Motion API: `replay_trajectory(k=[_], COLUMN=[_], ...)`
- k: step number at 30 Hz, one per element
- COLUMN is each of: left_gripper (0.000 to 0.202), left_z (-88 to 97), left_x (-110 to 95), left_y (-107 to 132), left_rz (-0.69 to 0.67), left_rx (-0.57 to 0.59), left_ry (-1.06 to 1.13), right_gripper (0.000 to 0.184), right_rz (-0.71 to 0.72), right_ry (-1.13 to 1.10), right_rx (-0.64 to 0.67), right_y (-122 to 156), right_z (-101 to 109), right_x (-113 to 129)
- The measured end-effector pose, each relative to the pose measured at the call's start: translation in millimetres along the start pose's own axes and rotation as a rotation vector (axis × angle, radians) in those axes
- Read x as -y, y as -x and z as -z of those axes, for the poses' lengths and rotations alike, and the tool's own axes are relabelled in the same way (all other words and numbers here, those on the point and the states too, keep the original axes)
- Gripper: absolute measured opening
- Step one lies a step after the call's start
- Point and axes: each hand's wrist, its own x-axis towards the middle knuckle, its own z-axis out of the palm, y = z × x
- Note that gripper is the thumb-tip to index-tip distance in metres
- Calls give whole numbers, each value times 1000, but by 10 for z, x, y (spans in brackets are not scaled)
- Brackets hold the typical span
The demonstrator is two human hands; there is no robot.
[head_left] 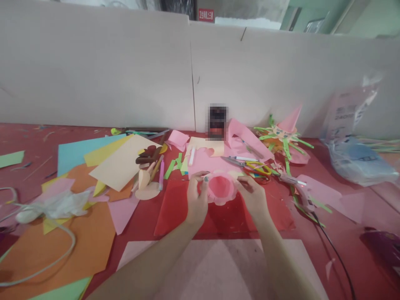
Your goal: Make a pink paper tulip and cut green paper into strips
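- Left hand and right hand pinch the scalloped pink paper cup!
- Cup's shaped; gluing left? Can't tell.
- Cone-topped figure, bench far edge: looks finished.

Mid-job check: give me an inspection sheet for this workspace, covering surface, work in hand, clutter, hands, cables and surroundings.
Surface: red table, with a red sheet under the work and a pale board nearest the person.
Work: pink scalloped piece, hollow centre facing the camera.
Clutter: overlapping coloured sheets at left; scissors beyond the right hand; glue gun at right.
Hands: left hand and right hand both have fingers on the piece's edge, at opposite sides.
Cables: black cable from the glue gun; white cable across the sheets.
Surroundings: white partition behind; plastic bag at right.
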Motion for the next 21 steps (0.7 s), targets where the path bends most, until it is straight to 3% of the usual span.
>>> replay_trajectory(k=[7,13,21], left_gripper=[19,24,20], left_z=[11,4,9], left_x=[-1,-58,-74], left_y=[14,27,47], left_rz=[4,-17,-90], left_rx=[63,141,167], left_ry=[1,-25,-28], right_gripper=[18,20,14], right_rz=[-34,-125,-12], right_ry=[-183,-355,-262], right_rx=[5,111,135], right_y=[31,77,53], right_z=[-15,-6,-18], right_x=[57,134,124])
